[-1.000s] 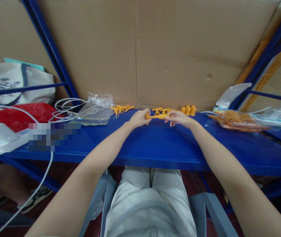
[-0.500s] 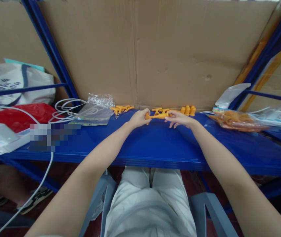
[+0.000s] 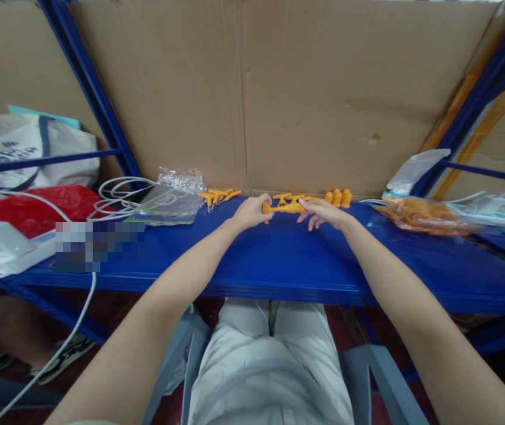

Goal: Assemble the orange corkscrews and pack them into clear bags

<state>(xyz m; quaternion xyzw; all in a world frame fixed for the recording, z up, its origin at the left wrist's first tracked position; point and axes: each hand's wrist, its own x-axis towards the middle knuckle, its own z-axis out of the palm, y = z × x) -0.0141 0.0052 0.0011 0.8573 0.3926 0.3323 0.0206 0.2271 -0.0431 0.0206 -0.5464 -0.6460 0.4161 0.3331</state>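
My left hand (image 3: 254,212) is closed around the knob end of an orange plastic piece (image 3: 288,208). That piece lies sideways between my hands, low over the blue tabletop, with a ridged, screw-like stretch by the left fingers. At its other end, my right hand (image 3: 323,213) pinches it between thumb and forefinger, the remaining fingers hanging loose. Just behind are more orange plastic parts (image 3: 282,196), partly hidden by the hands. Several orange stepped, cap-like parts (image 3: 337,198) stand to the right of them. Orange pieces with small chains (image 3: 217,195) lie to the left.
The blue table (image 3: 279,260) backs onto a cardboard wall (image 3: 243,94). On the left are a clear plastic bag (image 3: 170,203), white cables, a red bag (image 3: 48,206) and a power strip (image 3: 26,254). At right lies a bag of orange parts (image 3: 424,215). A person's leg shows lower left.
My right fingers have shifted slightly on the orange piece, and it has moved a touch to the right. My left hand keeps its grip nearly in place.
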